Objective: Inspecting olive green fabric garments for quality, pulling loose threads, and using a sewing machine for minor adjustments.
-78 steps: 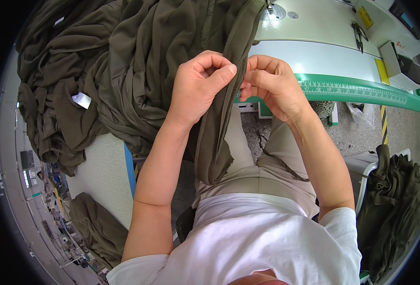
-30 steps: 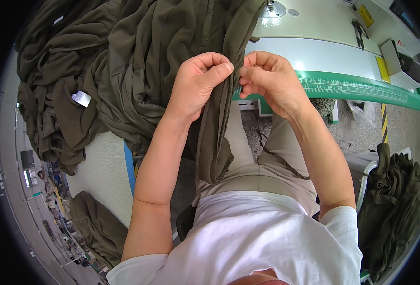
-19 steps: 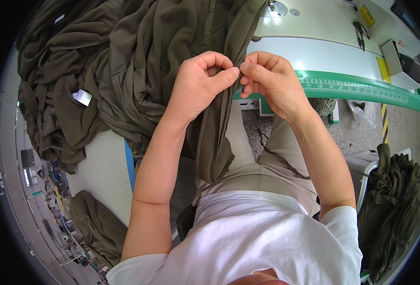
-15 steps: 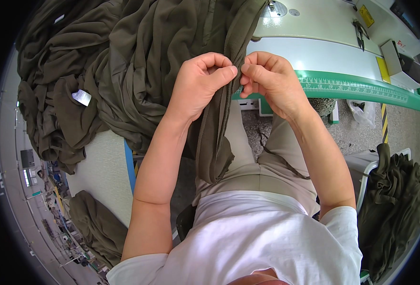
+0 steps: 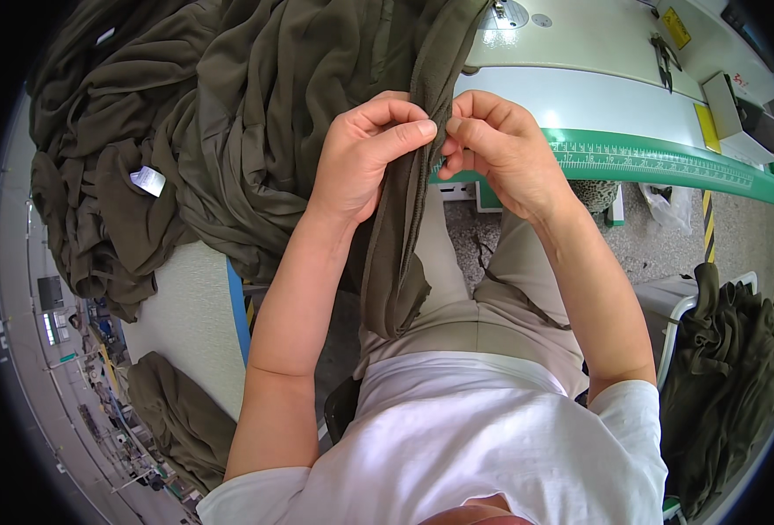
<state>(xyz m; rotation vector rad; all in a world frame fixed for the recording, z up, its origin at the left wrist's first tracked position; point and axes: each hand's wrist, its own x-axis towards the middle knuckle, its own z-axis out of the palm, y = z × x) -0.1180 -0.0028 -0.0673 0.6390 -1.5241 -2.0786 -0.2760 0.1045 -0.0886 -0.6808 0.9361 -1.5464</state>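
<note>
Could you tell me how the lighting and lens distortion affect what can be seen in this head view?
Head view: even, bright light; glare on the white machine bed; fisheye bends the green ruler; black vignette at the rim; both hands, left hand and right hand, and olive fabric sharp.

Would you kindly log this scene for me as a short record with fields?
left hand: pinches the olive strip, thumb and fingers closed
right hand: pinches the same strip, close beside the left
strip: hangs from the hands down to the lap
fabric pile: olive, heaped on the table at left, white tag showing
ruler: green, along the table edge
bin at right: more olive cloth
</note>
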